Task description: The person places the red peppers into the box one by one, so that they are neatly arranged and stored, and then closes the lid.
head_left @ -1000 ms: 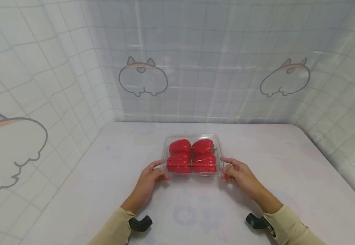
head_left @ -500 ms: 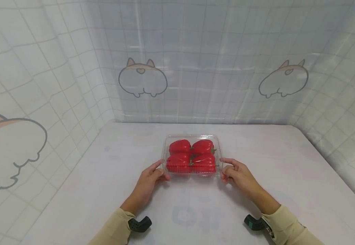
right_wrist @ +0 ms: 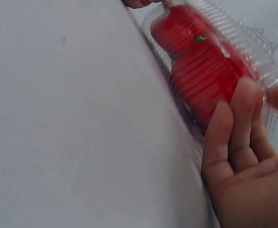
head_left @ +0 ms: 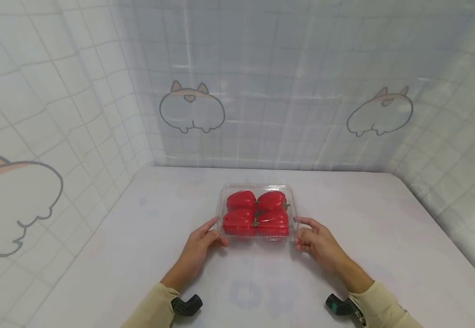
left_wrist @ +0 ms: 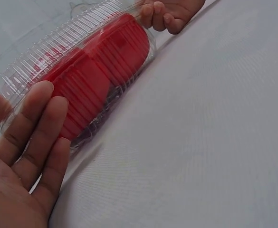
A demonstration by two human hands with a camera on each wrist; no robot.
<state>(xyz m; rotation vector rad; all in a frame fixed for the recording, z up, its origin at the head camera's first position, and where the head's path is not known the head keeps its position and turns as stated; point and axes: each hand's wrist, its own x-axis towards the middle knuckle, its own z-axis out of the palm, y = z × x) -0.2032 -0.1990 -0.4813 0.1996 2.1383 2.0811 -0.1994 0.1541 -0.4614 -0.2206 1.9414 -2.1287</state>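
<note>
A clear plastic clamshell box [head_left: 262,187] lies on the white table, its ribbed front towards me. Inside it are several glossy red bell peppers [head_left: 273,200] with green stems, in two rows. My left hand [head_left: 198,243] holds the box's front left corner, thumb and forefinger at the rim and the other fingers spread in front of it. At the front right corner my right hand [head_left: 321,243] pinches the rim in the same way. The left wrist view shows the left fingers [left_wrist: 43,121] nearly straight before the ribbed wall. Parts of both forefingers are hidden in the wrist views.
The table [head_left: 180,191] is covered with a pale cloth bearing faint prints. A grid-patterned curtain [head_left: 278,91] with cartoon animal drawings encloses the back and both sides. Dark curved devices [head_left: 186,305] sit at both wrists, by the beige sleeves.
The head view has tilted up slightly, so everything sits a little lower in it. Both hands keep their places at the box, which has not visibly moved on the table.
</note>
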